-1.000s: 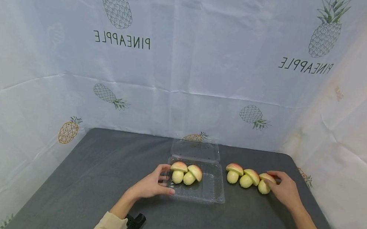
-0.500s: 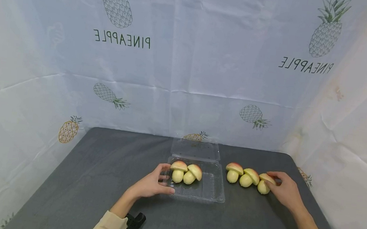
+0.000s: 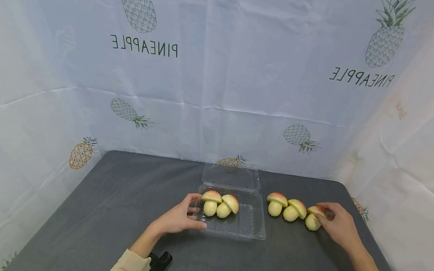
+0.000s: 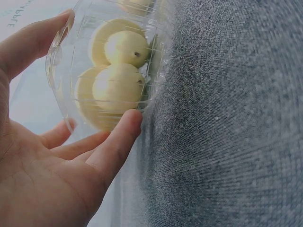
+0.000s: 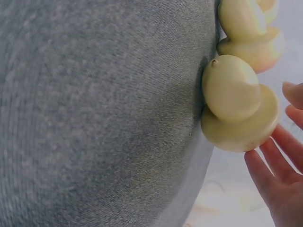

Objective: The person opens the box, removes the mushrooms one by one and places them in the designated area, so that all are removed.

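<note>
My left hand (image 3: 177,216) holds the left front corner of a clear plastic container (image 3: 249,218), thumb along the front rim and fingers against its left end. Two pale yellow mushrooms (image 3: 211,204) with red-tinged caps lie side by side in the container's left half. On the table right of it, a row of three more begins with one mushroom (image 3: 276,205), then a tilted mushroom (image 3: 295,211). At the row's right end, my right hand (image 3: 338,227) touches the cap of the last mushroom (image 5: 233,90) with its fingertips; the thumb stands apart from the cap in the right wrist view.
The container's lid (image 3: 231,179) lies folded back behind it. Dark grey cloth (image 3: 149,172) covers the table. White curtains (image 3: 222,87) printed with pineapples hang at the back and both sides. A black wrist camera (image 3: 161,261) is worn on each arm.
My right hand has shifted very slightly to the right, and the last mushroom has moved a touch with it, widening its gap from the middle one. My left hand and the container are unchanged.
</note>
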`<state>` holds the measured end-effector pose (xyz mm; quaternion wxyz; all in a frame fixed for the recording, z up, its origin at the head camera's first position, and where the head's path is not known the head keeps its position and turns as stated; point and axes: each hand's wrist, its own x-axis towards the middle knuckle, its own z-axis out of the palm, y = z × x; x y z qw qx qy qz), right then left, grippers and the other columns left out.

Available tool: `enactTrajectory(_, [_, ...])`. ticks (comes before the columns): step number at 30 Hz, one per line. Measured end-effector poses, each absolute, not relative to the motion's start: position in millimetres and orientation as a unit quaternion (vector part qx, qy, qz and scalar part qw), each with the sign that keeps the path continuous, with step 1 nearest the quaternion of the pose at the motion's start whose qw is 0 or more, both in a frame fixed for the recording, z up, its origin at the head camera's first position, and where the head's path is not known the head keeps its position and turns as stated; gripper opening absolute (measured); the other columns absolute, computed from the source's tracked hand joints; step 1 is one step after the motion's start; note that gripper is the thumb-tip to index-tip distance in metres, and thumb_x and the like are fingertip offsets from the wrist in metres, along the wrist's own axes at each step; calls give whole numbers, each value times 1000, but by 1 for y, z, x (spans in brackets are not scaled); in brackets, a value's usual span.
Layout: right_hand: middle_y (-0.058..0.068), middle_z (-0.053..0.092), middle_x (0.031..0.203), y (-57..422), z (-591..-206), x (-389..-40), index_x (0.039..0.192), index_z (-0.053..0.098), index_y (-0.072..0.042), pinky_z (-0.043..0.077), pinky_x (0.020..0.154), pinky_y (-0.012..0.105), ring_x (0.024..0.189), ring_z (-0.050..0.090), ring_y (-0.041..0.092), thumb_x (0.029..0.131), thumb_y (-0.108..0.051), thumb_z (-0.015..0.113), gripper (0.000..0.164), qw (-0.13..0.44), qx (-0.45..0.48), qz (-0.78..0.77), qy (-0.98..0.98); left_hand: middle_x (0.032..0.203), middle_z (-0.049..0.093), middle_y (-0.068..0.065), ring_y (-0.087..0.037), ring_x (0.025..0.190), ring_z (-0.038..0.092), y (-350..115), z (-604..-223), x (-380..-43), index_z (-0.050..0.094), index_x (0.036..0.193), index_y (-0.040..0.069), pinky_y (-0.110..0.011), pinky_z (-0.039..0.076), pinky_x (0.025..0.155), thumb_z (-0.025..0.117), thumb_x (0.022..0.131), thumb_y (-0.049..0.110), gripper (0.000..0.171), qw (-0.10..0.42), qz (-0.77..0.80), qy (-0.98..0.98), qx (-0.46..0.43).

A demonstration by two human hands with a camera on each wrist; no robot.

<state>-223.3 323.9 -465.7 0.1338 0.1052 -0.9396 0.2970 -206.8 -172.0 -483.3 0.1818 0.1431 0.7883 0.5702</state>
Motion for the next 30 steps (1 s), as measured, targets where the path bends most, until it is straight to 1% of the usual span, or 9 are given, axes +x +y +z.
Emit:
enactTrajectory(6, [26,60,121,324,-464,-222,121,67,3,54,83,61,105,60,47,97,-15,72,31,132,104,292,-941,163,19,-23,-48,140,40,-172,-482,-207,21,157,5,-55,47,106,79,91,22,89,182,568,790,144])
enactTrajectory(13, [26,59,121,324,-462,-221,121,67,3,53,81,62,104,60,48,97,-15,71,31,144,112,290,-939,163,19,-23,-47,140,41,-171,-481,-207,21,158,6,-55,48,105,79,91,23,90,179,566,791,144])
enactTrajectory(20, [27,57,125,324,-460,-221,124,66,3,54,81,62,106,60,51,99,-20,70,34,144,107,297,-938,163,19,-23,-47,140,40,-170,-482,-207,21,158,6,-55,47,106,79,91,23,90,178,567,792,141])
enactTrajectory(30, [27,60,123,317,-455,-216,123,67,2,52,79,64,103,62,48,98,-19,70,32,159,120,290,-936,163,18,-24,-48,140,39,-171,-485,-206,20,158,6,-56,46,107,79,92,23,90,177,567,791,147])
